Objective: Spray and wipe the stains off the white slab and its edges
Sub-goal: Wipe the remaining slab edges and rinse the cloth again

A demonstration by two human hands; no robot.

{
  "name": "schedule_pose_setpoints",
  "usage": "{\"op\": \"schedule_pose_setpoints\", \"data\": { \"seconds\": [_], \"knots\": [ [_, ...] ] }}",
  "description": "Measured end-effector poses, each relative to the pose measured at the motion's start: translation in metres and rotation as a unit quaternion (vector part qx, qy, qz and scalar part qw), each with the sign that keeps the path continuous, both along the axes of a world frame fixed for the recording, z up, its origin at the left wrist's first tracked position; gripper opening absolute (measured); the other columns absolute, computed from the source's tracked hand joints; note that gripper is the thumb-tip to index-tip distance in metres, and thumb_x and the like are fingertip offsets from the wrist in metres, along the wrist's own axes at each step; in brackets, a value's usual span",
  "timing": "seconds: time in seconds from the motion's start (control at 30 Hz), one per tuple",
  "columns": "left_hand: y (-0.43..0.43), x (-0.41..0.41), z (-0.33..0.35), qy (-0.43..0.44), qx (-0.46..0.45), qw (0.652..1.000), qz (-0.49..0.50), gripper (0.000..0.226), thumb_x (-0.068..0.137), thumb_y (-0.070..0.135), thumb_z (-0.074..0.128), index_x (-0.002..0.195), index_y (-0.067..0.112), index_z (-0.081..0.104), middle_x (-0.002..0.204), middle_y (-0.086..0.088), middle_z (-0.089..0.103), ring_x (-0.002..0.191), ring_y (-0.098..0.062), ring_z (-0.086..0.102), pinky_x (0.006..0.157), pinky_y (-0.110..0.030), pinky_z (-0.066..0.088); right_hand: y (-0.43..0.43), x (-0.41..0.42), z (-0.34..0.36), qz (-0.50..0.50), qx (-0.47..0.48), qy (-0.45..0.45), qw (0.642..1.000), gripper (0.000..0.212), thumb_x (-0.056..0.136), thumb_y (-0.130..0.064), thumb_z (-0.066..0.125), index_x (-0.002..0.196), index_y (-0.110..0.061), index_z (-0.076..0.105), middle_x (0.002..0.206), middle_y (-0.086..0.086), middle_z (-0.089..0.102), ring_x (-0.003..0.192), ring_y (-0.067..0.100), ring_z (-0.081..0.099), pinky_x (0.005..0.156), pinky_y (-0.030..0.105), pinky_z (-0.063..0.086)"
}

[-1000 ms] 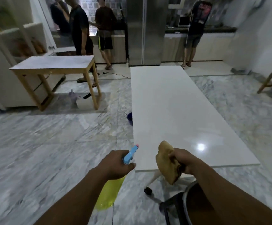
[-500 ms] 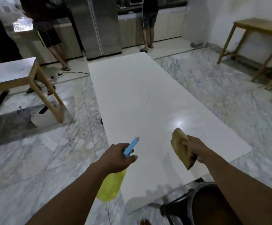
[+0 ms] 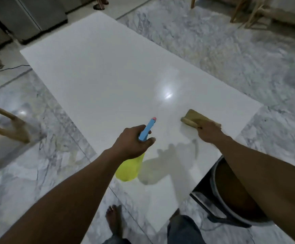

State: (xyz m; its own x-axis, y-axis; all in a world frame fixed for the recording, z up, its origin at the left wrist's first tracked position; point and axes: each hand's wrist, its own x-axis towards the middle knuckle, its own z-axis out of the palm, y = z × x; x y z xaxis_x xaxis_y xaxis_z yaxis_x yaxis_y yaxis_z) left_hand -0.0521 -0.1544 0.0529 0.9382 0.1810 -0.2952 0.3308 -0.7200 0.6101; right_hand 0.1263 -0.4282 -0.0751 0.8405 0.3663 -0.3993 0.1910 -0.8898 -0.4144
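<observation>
Near slab's close end, right hand (image 3: 207,133) presses folded tan cloth (image 3: 195,118) flat on glossy white rectangular slab (image 3: 108,76). Left hand (image 3: 132,143) is wrapped round yellow spray bottle w/ blue nozzle (image 3: 145,131), aimed fwd-right along slab's long axis, toward bare surface just left of cloth.

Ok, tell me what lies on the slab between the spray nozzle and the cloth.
Nothing: bare white slab between nozzle and cloth, per the head view.
</observation>
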Motion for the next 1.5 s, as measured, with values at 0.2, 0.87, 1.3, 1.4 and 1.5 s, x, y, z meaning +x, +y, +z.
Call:
{"op": "schedule_pose_setpoints", "data": {
  "seconds": [0.2,0.87,1.3,1.4,1.5],
  "knots": [
    [0.038,0.002,-0.021,0.017,-0.015,0.995,-0.093,0.031,0.091,0.048,0.07,0.113,0.026,0.067,0.102,0.001,0.072,0.093,-0.022,0.067,0.087,-0.041,0.058,0.022,-0.112,-0.051,-0.063,0.004,-0.094,0.994,0.062,0.089,-0.037,0.02,0.14,-0.024,0.052,0.155,0.009,0.039,0.145,0.04,0.028,0.116,0.057,0.02],
    [0.117,-0.084,-0.017,0.029,-0.07,0.957,-0.281,0.03,0.092,0.046,0.07,0.11,0.022,0.067,0.102,0.006,0.072,0.091,-0.023,0.068,0.083,-0.035,0.053,0.155,-0.453,-0.013,-0.171,0.007,-0.005,0.985,0.055,0.095,-0.047,0.019,0.145,-0.04,0.04,0.161,-0.013,0.019,0.152,0.015,0.004,0.122,0.041,0.017],
    [0.134,-0.039,0.012,-0.018,-0.065,0.97,-0.232,0.031,0.093,0.044,0.07,0.115,0.021,0.068,0.106,0.006,0.071,0.098,-0.024,0.068,0.09,-0.039,0.053,0.112,-0.239,0.113,-0.364,0.186,-0.028,0.912,0.033,0.099,-0.018,0.047,0.127,-0.028,0.061,0.112,0.003,0.066,0.093,0.023,0.062,0.07,0.034,0.049],
    [0.136,-0.025,0.014,-0.026,-0.061,0.973,-0.222,0.034,0.093,0.046,0.069,0.119,0.023,0.067,0.108,0.003,0.073,0.1,-0.024,0.068,0.092,-0.04,0.054,0.111,-0.188,0.1,-0.327,0.159,-0.07,0.929,0.039,0.101,-0.015,0.042,0.135,-0.027,0.056,0.121,0.004,0.066,0.096,0.022,0.06,0.075,0.026,0.041],
    [0.137,-0.008,0.013,-0.035,-0.06,0.977,-0.204,0.034,0.094,0.045,0.068,0.119,0.022,0.066,0.104,0.006,0.069,0.097,-0.025,0.066,0.09,-0.04,0.054,0.122,-0.161,0.078,-0.288,0.122,-0.07,0.947,0.046,0.099,-0.009,0.04,0.139,-0.03,0.053,0.125,0.0,0.063,0.1,0.021,0.059,0.08,0.026,0.041]
  ]
}}
